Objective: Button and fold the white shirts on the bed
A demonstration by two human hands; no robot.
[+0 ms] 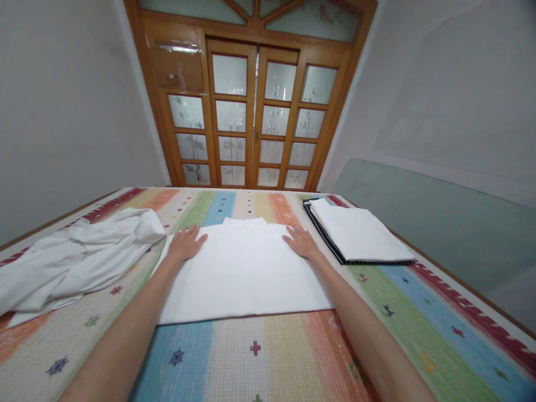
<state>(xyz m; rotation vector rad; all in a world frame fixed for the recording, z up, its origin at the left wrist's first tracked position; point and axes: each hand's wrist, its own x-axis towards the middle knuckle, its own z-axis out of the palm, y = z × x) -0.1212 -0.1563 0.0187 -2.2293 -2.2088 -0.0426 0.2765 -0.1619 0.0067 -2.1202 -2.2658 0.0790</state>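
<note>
Pressing my left grip (186, 243) and right grip (300, 241) flat, holding nothing, on the folded white shirt (243, 273), I should smooth outward evenly.

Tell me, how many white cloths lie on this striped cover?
3. A flat cloth lies in the middle under the left hand and right hand; a crumpled cloth at the left; a folded cloth sits at the right on a black-edged layer, so more may hide there.
</note>
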